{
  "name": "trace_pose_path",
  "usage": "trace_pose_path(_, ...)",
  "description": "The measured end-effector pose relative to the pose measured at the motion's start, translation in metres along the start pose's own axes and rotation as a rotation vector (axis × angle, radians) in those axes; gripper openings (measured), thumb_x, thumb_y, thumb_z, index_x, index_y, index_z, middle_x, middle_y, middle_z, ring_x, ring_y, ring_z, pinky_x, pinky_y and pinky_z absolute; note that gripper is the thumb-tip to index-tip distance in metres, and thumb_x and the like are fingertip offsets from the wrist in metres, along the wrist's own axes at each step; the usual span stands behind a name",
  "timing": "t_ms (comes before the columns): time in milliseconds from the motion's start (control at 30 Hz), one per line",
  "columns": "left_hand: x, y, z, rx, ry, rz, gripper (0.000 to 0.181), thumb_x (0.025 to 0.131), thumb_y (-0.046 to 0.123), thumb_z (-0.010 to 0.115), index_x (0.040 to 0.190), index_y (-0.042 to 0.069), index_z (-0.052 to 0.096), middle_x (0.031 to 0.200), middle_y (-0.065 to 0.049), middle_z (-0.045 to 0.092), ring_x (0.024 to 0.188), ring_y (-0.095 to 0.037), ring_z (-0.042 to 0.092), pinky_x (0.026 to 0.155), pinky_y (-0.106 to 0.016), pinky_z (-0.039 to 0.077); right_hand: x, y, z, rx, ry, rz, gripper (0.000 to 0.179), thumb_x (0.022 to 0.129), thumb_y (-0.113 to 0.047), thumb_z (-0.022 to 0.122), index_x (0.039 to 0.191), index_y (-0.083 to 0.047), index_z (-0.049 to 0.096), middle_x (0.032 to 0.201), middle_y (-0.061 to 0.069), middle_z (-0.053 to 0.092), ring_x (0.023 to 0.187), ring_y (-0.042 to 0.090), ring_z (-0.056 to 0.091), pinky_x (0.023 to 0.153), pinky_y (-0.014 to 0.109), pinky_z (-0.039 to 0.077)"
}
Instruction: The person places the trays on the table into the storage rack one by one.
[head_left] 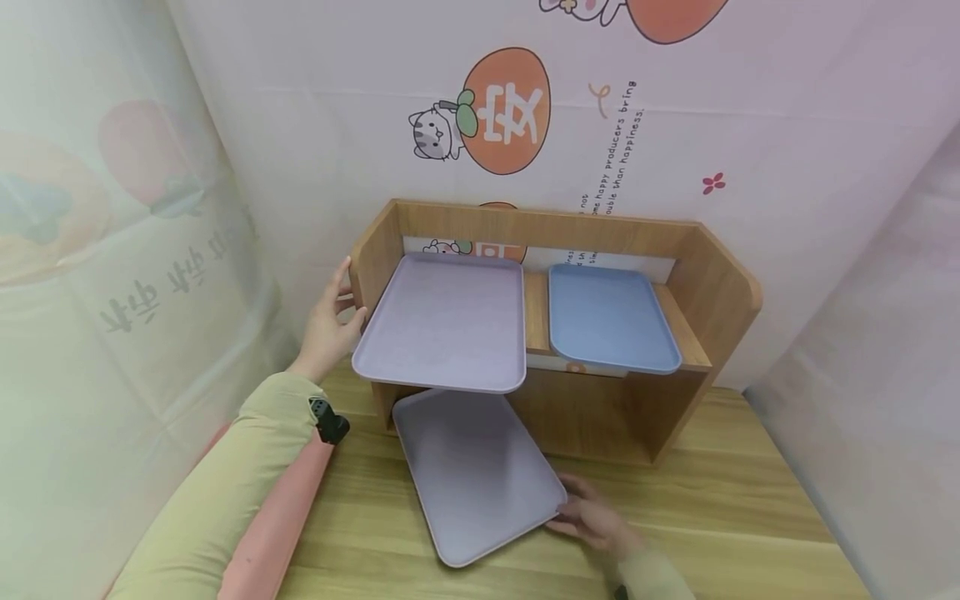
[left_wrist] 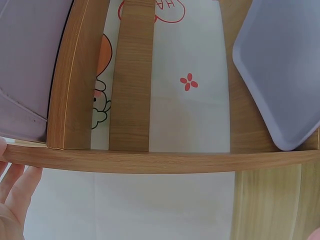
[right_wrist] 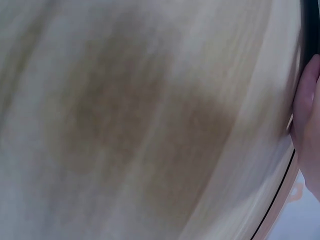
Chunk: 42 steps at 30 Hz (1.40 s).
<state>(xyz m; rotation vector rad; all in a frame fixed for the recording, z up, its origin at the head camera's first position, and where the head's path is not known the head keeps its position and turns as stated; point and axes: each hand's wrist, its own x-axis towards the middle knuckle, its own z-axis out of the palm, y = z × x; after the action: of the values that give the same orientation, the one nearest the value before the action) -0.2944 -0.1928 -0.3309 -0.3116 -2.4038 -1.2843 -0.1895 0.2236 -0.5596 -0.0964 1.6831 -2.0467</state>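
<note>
A wooden two-level shelf (head_left: 592, 408) stands on the table. My left hand (head_left: 327, 321) touches the outside of its left side panel (left_wrist: 195, 162), fingers fairly straight. On the upper board, beside that hand, lies a large pale purple tray (head_left: 450, 321). A second grayish-purple tray (head_left: 480, 475) slants out from the lower level, its back end hidden beneath the upper tray. My right hand (head_left: 592, 517) grips this lower tray at its front right corner, with the thumb and fingers at the rim. In the right wrist view only part of that hand (right_wrist: 309, 125) shows.
A blue tray (head_left: 611, 317) lies on the upper board at the right, overhanging its front edge. The wood-grain table (head_left: 750, 508) runs around the shelf. A printed cloth (head_left: 337, 125) hangs behind, with more at both sides. A pink object (head_left: 273, 517) lies under my left forearm.
</note>
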Motion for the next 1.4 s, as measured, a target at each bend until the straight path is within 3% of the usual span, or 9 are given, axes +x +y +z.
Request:
trace_pose_path(67,0.0,0.0,0.0,0.002,0.002,0.002,0.08,0.092,0.001,0.054,0.152,0.034,0.012,0.134,-0.024,0.046,0.12,-0.042,0.051,0.09,-0.054,0.051,-0.001,0.001,0.001,0.006,0.0,0.008,0.072,0.087,0.012,0.045,0.141,0.012,-0.001,0.134,0.034,0.028,0.098,0.016,0.06,0.096,0.044,0.051)
trace_pose_path(200,-0.001,0.001,-0.001,0.002,0.008,0.012,0.079,0.092,0.0,0.054,0.152,0.032,0.012,0.133,-0.024,0.046,0.119,-0.042,0.052,0.089,-0.054,0.051,-0.002,0.002,0.004,0.03,-0.015,0.024,0.073,0.087,0.013,0.047,0.143,0.008,0.0,0.13,0.027,0.039,0.098,0.018,0.061,0.095,0.043,0.051)
trace_pose_path(333,-0.001,0.001,-0.001,0.001,0.006,0.017,0.079,0.092,0.0,0.053,0.152,0.031,0.012,0.133,-0.025,0.046,0.119,-0.043,0.052,0.089,-0.054,0.051,-0.002,0.005,0.009,0.061,-0.037,0.033,0.077,0.085,0.017,0.047,0.144,0.005,-0.001,0.129,0.026,0.041,0.1,0.02,0.061,0.095,0.043,0.051)
trace_pose_path(500,-0.001,0.001,-0.001,0.003,0.001,0.007,0.079,0.093,0.001,0.053,0.152,0.032,0.012,0.134,-0.024,0.046,0.12,-0.042,0.051,0.089,-0.053,0.051,-0.002,0.01,0.021,0.055,-0.084,0.044,0.084,0.083,0.019,0.048,0.145,0.002,-0.005,0.14,0.04,0.02,0.104,0.023,0.059,0.097,0.044,0.05)
trace_pose_path(567,-0.001,0.001,-0.001,0.0,0.002,0.01,0.079,0.093,0.001,0.053,0.152,0.032,0.012,0.134,-0.024,0.046,0.12,-0.042,0.052,0.088,-0.053,0.052,-0.002,0.011,0.028,0.051,-0.103,0.05,0.087,0.082,0.019,0.048,0.146,0.0,-0.007,0.144,0.042,0.009,0.106,0.024,0.058,0.098,0.045,0.049)
trace_pose_path(667,-0.002,0.002,-0.001,0.001,0.014,0.027,0.078,0.092,0.0,0.054,0.152,0.029,0.014,0.132,-0.025,0.047,0.118,-0.043,0.053,0.087,-0.053,0.052,-0.001,0.011,0.038,0.047,-0.101,0.064,0.09,0.082,0.02,0.049,0.148,-0.002,-0.009,0.145,0.043,0.004,0.108,0.027,0.059,0.097,0.045,0.049)
trace_pose_path(867,-0.002,0.002,-0.001,0.008,0.03,0.049,0.077,0.091,-0.001,0.054,0.152,0.027,0.016,0.13,-0.025,0.049,0.116,-0.043,0.054,0.085,-0.053,0.053,0.003,0.008,0.054,0.031,-0.066,0.068,0.092,0.081,0.022,0.048,0.148,-0.001,-0.01,0.141,0.047,0.008,0.106,0.03,0.061,0.095,0.044,0.051)
trace_pose_path(1400,-0.001,0.002,-0.001,-0.002,0.008,0.026,0.078,0.092,0.0,0.053,0.152,0.03,0.013,0.132,-0.024,0.046,0.119,-0.043,0.052,0.088,-0.053,0.052,0.021,0.01,0.075,0.084,0.013,0.003,0.092,0.081,0.022,0.049,0.148,0.001,-0.009,0.135,0.047,0.024,0.102,0.027,0.062,0.093,0.042,0.052)
